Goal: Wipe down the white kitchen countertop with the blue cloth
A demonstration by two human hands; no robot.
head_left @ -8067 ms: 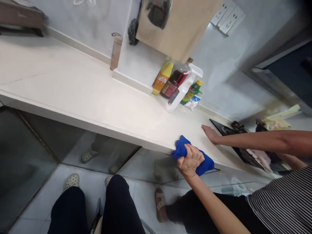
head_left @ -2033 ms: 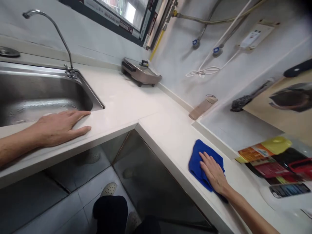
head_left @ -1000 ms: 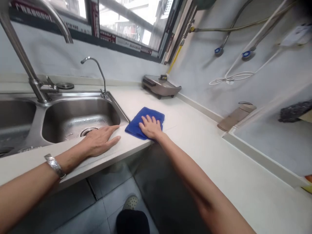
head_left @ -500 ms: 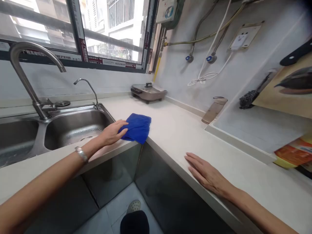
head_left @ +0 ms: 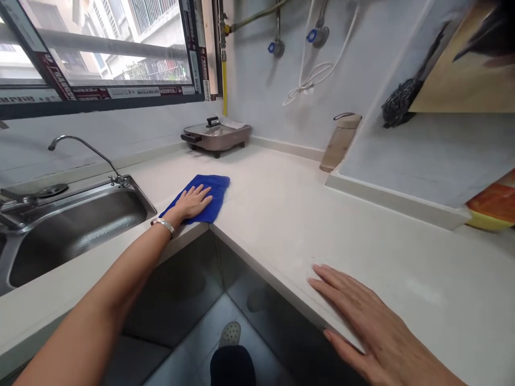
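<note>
A blue cloth (head_left: 219, 187) lies spread on the white countertop (head_left: 277, 209) near its inner corner. My left hand (head_left: 192, 202), with a silver bracelet at the wrist, rests flat on the cloth, fingers spread. At the lower right my right hand (head_left: 362, 311) lies over the front edge of the counter, fingers stretched out and holding nothing; its thumb hangs below the edge.
The steel sink (head_left: 80, 225) with a small tap (head_left: 88, 145) is at the left. An electric pan (head_left: 217, 136) with a glass lid stands at the back corner. A brown bottle (head_left: 341, 142) leans by the wall ledge (head_left: 394, 206).
The view has shifted right and closer to the counter. My left hand has moved further onto the cloth, its fingers now spread. My right hand appears larger, its thumb now below the edge.
</note>
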